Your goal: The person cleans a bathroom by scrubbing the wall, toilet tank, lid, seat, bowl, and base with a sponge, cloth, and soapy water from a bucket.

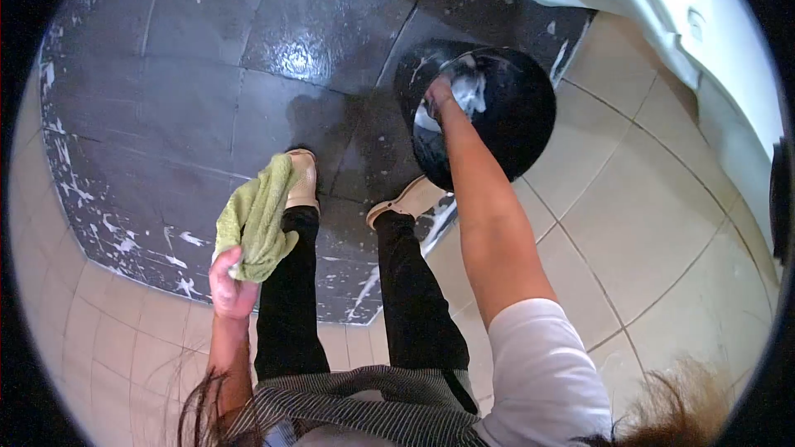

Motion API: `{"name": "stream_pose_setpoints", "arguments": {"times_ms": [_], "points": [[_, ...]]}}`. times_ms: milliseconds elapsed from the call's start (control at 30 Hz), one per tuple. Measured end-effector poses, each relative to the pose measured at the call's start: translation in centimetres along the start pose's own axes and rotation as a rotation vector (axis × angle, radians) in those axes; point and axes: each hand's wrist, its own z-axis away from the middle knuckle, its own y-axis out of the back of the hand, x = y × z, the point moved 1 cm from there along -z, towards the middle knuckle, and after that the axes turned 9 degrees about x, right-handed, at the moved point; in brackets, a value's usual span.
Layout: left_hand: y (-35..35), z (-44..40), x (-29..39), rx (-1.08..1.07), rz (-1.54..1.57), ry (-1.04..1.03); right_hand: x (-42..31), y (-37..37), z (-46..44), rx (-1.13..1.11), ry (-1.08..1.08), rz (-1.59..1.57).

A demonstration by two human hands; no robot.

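Along the far left, white smears (178,261) streak the border of the dark grey square floor tiles (190,108). Next comes your left hand (232,290), its fingers closed on the lower end of a pale green, fuzzy fabric cloth (261,219); the bunched rest of it extends beyond your fingertips, partly hiding your left beige closed-toe shoe (305,178) from view. Both of your 2 shoes are on the dark tiles. Farther right, well apart from the cloth, your right hand (439,95) reaches inside a glossy black round bucket (522,120), near white foam (470,95). You cannot tell whether those fingers are spread or pinching something. Beyond the bucket are large beige floor tiles (638,223), then 1 glossy white curved panel (733,66) at the upper right.
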Motion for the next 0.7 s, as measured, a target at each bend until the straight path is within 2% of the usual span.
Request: {"name": "stream_pose_setpoints", "arguments": {"times_ms": [33, 67, 100, 133, 200, 267, 300, 333, 400, 467, 533, 567, 633, 667, 700], "points": [[-0.9, 0.9, 0.3, 0.023, 0.037, 0.002, -0.1, 1.1, 0.3, -0.359, -0.141, -0.149], [-1.7, 1.6, 0.6, 0.007, 0.041, -0.011, -1.4, 6.1, 4.4, -0.472, -0.089, -0.530], [-2.7, 2.1, 0.6, -0.012, 0.044, -0.034, -2.4, 10.6, 7.4, -0.565, -0.068, -0.592], [-3.8, 3.1, 0.8, -0.034, 0.055, -0.059, -1.6, 12.7, 7.4, -0.532, -0.126, -0.656], [-6.5, 5.6, 1.4, -0.070, 0.120, -0.092, -0.5, 18.9, 7.8, -0.820, -0.131, -0.902], [-8.2, 7.0, 2.0, -0.050, 0.161, -0.153, -1.0, 24.4, 9.8, -0.884, -0.135, -1.129], [-9.3, 7.7, 2.3, -0.046, 0.219, -0.155, -1.8, 27.5, 11.5, -0.823, -0.054, -1.201], [-10.0, 8.3, 2.4, -0.071, 0.246, -0.124, -1.3, 29.9, 10.8, -0.852, -0.074, -1.190], [-11.1, 6.6, 2.1, -0.176, 0.263, -0.165, -2.9, 33.8, 11.9, -0.696, -0.108, -1.351], [-13.4, 2.9, 1.9, -0.208, 0.378, -0.088, -3.5, 35.5, 8.6, -0.835, -0.070, -1.343], [-15.3, 0.8, 1.9, -0.237, 0.436, -0.012, -5.9, 36.1, 9.2, -0.483, -0.105, -1.327], [-16.2, -0.1, 2.4, -0.281, 0.472, 0.005, -7.3, 35.5, 8.8, -0.407, -0.127, -1.328], [-16.9, -1.2, 2.4, -0.285, 0.488, 0.058, -9.3, 34.0, 6.7, -0.205, -0.153, -1.080], [-17.0, -1.8, 2.2, -0.321, 0.516, 0.116, -8.4, 32.7, 2.5, -0.142, -0.170, -0.986], [-16.8, -2.6, 2.0, -0.358, 0.545, 0.166, -8.3, 31.7, -1.0, -0.272, -0.030, -0.802]]}}
